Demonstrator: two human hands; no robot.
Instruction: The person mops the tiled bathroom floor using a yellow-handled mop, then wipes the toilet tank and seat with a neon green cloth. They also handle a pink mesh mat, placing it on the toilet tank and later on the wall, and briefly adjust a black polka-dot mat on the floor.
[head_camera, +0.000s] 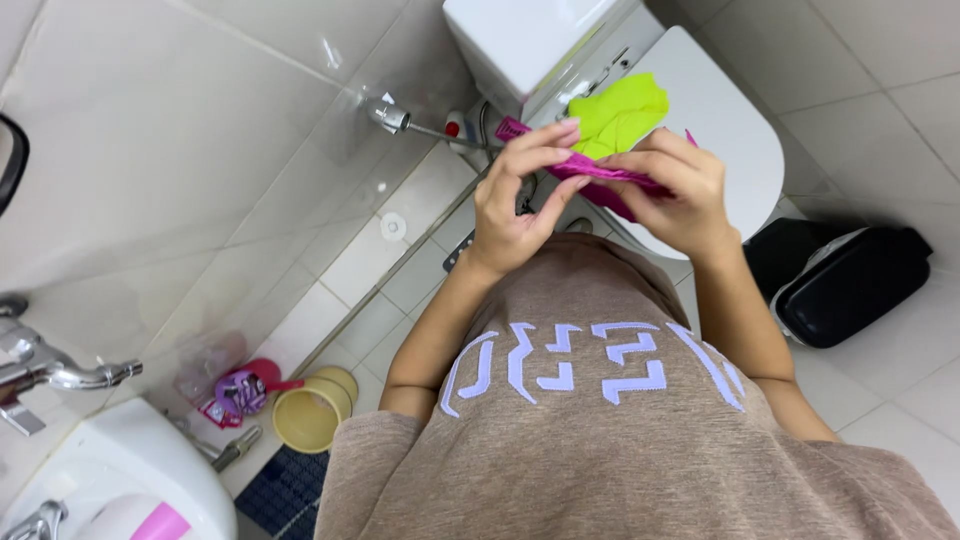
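My left hand (520, 195) and my right hand (672, 190) are raised in front of my chest, both pinching a magenta cloth (600, 172) stretched between them. A lime-green cloth (620, 112) is bunched above the magenta one, resting against my right hand's fingers. Both hands hang over a white toilet (730, 120) with its lid shut. My beige shirt fills the lower middle of the view.
A black pedal bin (850, 280) stands on the floor right of the toilet. A yellow plastic cup (312, 410) and a purple item (240, 390) sit on the tiled floor at left. A white basin (120, 470) with a chrome tap (60, 370) is at lower left.
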